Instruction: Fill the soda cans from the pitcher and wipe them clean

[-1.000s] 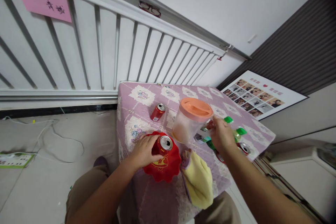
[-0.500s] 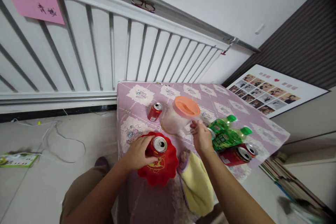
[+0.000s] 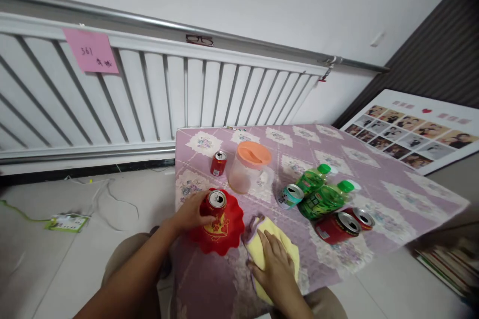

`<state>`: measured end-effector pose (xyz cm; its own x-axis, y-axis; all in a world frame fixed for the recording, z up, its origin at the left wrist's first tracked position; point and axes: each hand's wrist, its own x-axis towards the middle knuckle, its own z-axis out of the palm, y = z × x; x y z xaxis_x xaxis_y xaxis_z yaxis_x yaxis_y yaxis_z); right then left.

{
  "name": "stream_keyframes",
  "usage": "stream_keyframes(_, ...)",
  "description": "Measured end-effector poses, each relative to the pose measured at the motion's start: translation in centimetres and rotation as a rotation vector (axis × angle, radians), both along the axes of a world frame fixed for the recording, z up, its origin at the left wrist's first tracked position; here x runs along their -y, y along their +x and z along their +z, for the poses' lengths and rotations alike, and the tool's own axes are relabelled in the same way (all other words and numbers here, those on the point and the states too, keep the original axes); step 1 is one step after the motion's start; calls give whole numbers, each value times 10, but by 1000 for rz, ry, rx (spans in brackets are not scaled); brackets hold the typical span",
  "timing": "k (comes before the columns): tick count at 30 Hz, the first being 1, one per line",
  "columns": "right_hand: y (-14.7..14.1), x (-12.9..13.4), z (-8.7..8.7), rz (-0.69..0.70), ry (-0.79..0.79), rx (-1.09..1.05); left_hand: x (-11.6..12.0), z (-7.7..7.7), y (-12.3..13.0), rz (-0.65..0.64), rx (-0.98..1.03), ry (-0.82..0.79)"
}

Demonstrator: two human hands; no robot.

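Observation:
My left hand (image 3: 190, 214) is wrapped round a red drink can (image 3: 214, 205), thumb in front and fingers behind. The can is upright, its opened top facing up, on or just over a red scalloped plate (image 3: 234, 234); whether it touches is hidden. My right hand (image 3: 275, 264) lies on a folded yellow cloth (image 3: 291, 248) with a purple edge, thumb apart and fingers stretched forward. Behind the plate stand a clear plastic pitcher (image 3: 241, 177) with an orange lid and a smaller red can (image 3: 218, 164).
Right of the cloth are a teal can (image 3: 288, 198), green-capped bottles (image 3: 324, 199) and two red cans (image 3: 335, 227) close together. A patterned purple tablecloth (image 3: 269, 209) covers the table. Behind it runs a white radiator (image 3: 194, 89) with a pink note (image 3: 92, 52).
My right hand has left the pitcher's handle and come down onto the yellow cloth. The pitcher has shifted slightly left in view. My left hand still holds the can; the head view has tilted.

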<state>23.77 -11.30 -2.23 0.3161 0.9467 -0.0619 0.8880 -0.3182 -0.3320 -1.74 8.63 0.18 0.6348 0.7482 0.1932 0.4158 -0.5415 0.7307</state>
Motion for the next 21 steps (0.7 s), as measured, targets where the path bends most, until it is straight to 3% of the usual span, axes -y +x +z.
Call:
stream_keyframes(4, -7, 1, -13, -15, 145, 112, 3, 8, 2, 12, 11, -69)
stream_keyframes(10, 8, 7, -7, 40, 404, -113, 17, 20, 8, 109, 2, -128)
stream_keyframes(13, 18, 12, 10, 4, 409, -263, 27, 22, 8, 152, -27, -114)
stream_keyframes(17, 22, 6, 50, -110, 356, -368, 35, 19, 5, 147, -36, -78)
stream_keyframes(21, 12, -23, 93, -7, 420, -264, 38, 14, 4, 170, -33, -74)
